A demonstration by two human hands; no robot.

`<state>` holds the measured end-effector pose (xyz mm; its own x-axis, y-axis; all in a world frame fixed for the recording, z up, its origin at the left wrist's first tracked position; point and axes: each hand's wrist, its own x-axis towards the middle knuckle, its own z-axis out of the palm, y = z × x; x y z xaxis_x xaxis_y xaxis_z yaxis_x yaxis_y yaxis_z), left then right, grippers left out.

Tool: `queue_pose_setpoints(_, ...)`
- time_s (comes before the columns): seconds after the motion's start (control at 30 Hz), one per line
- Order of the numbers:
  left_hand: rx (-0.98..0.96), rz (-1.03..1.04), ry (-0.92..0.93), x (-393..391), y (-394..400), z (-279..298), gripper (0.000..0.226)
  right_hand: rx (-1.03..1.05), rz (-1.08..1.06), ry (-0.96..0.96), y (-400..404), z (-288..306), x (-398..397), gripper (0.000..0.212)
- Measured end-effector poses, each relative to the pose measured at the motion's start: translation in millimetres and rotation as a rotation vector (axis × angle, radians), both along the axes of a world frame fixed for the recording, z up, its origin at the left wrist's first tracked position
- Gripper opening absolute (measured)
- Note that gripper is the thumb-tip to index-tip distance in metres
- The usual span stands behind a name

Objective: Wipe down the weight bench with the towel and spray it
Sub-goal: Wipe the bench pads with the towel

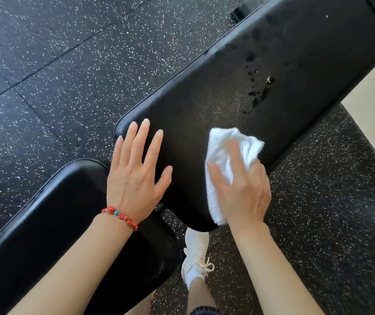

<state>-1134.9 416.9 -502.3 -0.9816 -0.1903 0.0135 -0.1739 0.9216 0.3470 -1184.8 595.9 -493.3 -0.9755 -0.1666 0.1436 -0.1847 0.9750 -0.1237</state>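
Black bench, white towel — white-speckled black floor, red-and-blue bracelet.

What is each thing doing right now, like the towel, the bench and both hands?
Towel: white, bunched, pressed on the back pad under the right hand.
Back pad: wet droplets in the middle, not wiped there yet.
Seat pad: shiny, nothing on it.
Left hand: flat, fingers spread, resting on the back pad.
Right hand: holds the towel.
Bracelet: on the left wrist.
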Motion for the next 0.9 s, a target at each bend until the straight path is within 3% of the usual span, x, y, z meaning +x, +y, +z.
queue_pose_setpoints(0.23,-0.012,-0.001,-0.001,0.3,0.7,-0.3,0.059,-0.106,-0.241,-0.069,-5.0,2.3,-116.2,0.053)
queue_pose_setpoints(0.43,0.003,-0.001,-0.032,-0.1,0.3,2.4,0.059,-0.015,0.155,0.014,-32.4,5.5,-51.5,0.047)
queue_pose_setpoints(0.5,0.005,-0.001,-0.023,-0.7,-0.3,2.9,0.059,-0.008,0.319,0.078,-33.7,4.9,-66.6,0.045)
queue_pose_setpoints(0.57,-0.012,-0.005,-0.016,-1.1,-0.1,1.9,0.059,-0.003,0.332,0.092,-36.9,3.9,-100.4,0.044)
queue_pose_setpoints(0.73,-0.021,0.003,-0.02,-1.7,0.0,0.2,0.059,-0.052,0.072,-0.063,-59.4,3.4,-161.6,0.048)
queue_pose_setpoints(0.8,-0.015,0.016,-0.025,-2.3,2.1,2.5,0.059,-0.058,0.146,-0.019,-69.7,6.4,-139.5,0.045)
queue_pose_setpoints(0.9,0.002,0.033,-0.028,-2.9,4.4,5.7,0.059,-0.074,0.456,0.048,-89.6,4.1,-89.3,0.039)
